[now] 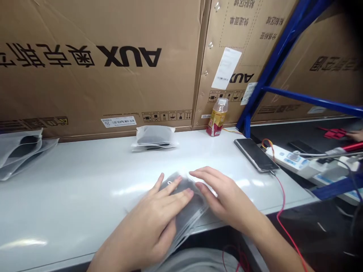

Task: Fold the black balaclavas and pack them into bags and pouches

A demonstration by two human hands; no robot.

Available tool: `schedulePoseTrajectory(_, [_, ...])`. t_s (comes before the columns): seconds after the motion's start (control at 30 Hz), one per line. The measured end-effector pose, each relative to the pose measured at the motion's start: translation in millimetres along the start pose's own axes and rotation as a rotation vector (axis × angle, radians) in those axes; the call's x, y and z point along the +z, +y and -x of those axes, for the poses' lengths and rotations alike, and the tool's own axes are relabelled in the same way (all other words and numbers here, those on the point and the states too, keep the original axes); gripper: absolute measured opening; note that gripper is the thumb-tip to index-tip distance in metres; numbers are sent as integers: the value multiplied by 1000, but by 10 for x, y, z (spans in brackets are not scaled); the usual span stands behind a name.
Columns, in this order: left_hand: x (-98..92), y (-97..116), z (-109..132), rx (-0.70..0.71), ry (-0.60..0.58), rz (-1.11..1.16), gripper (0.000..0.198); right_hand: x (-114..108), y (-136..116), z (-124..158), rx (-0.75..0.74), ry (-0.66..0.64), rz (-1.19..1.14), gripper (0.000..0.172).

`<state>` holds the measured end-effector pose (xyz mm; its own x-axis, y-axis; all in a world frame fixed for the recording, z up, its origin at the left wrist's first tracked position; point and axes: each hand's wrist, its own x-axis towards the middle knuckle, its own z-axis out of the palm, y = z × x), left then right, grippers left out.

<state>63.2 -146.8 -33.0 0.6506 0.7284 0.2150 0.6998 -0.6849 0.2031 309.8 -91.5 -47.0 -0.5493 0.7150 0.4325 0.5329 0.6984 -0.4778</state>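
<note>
left hand (150, 215) open, flat on frosted plastic bag (185, 215); right hand (227, 198) open, fingers resting on bag, unclenched | bag at near edge of white bench (70, 192) | AUX cartons (99, 79) behind, blue steel rack (272, 71) right

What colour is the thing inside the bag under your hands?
The bag holds something dark grey; the head view shows it best.

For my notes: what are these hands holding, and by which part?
The left hand presses flat on a plastic bag with something dark inside, and the right hand touches its right edge; neither clearly grips it.
</note>
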Motion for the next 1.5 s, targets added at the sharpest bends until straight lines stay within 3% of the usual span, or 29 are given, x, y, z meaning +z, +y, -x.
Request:
schedulePoseTrajectory(0.1, [207,129,41,-281,202,-43,50,199,-225,-50,-54,-126,55,49])
schedulePoseTrajectory(0.2, [448,169,78,-399,233,-146,62,343,-249,-118,-129,-240,89,57])
schedulePoseTrajectory(0.3, [531,86,98,-305,196,-226,77,391,-227,-123,-132,-282,91,62])
schedulePoseTrajectory(0.4, [446,-58,98,-161,94,-212,80,394,-257,-62,-71,-225,112,60])
schedulePoseTrajectory(0.5, [372,-154,91,-109,39,-167,77,437,-296,-3,7,-163,120,60])
schedulePoseTrajectory(0.73, [593,-78,128,-356,164,-187,58,620,-241,36,136,-210,128,58])
schedulePoseTrajectory(1.07, [632,-72,144,-348,115,-196,58,685,-217,98,148,-222,158,59])
schedulePoseTrajectory(1.2, [564,0,188,-261,129,-274,61,575,-213,151,150,-228,65,61])
schedulePoseTrajectory(1.3, [478,95,199,-91,143,-346,60,391,-77,197,149,-256,-123,58])
schedulePoseTrajectory(1.4, [431,197,205,29,167,-425,54,227,153,251,269,-111,-229,47])
schedulePoseTrajectory(1.5, [486,288,295,21,178,-476,46,168,342,303,364,35,-180,41])
